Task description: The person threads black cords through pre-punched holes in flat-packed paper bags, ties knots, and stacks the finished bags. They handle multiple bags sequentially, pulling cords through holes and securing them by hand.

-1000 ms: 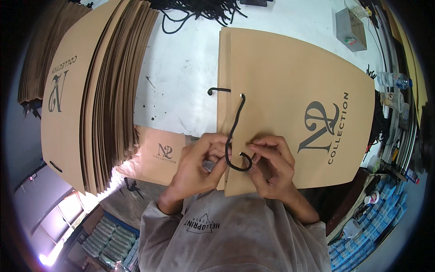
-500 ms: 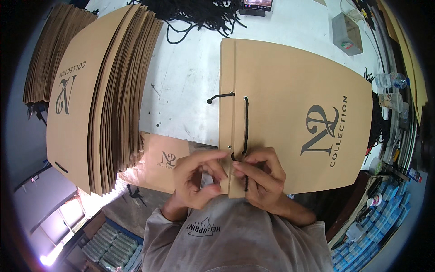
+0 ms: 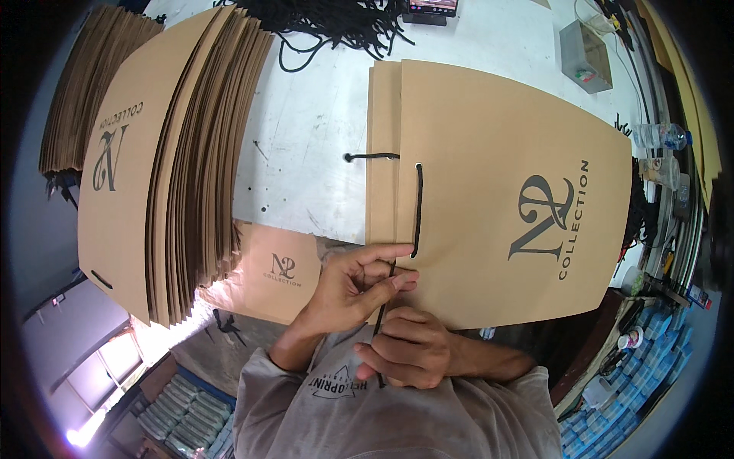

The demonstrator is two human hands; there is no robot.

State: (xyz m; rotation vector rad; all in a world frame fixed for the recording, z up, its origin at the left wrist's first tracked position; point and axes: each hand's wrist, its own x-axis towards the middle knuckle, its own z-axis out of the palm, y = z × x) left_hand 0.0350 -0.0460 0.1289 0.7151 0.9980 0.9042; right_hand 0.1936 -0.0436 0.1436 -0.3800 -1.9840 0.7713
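Observation:
A brown kraft paper bag [image 3: 474, 206] lies flat in front of me, its open edge toward the left. A black cord [image 3: 419, 206] runs down its upper panel between two holes, and another black cord [image 3: 371, 156] with a knotted end sticks out of the lower panel's eyelet. My left hand [image 3: 355, 287] grips the bag's edge at the lower hole, thumb and fingers around the panel. Below it, my right hand [image 3: 409, 348] is closed on the cord's loose end, which stretches down from between my left fingers. The cord's tip is partly hidden by that hand.
A tall stack of similar bags [image 3: 191, 153] stands on the left, with another stack [image 3: 95, 84] behind. A heap of black cords [image 3: 329, 23] lies at the table's far side, beside a phone [image 3: 430, 9]. At right are a grey box [image 3: 586, 57] and a plastic bottle [image 3: 665, 136].
My right hand has moved down and left, drawing the cord's end toward me. My left hand has shifted right onto the bag's edge. The upper panel has shifted slightly right, exposing more of the panel beneath.

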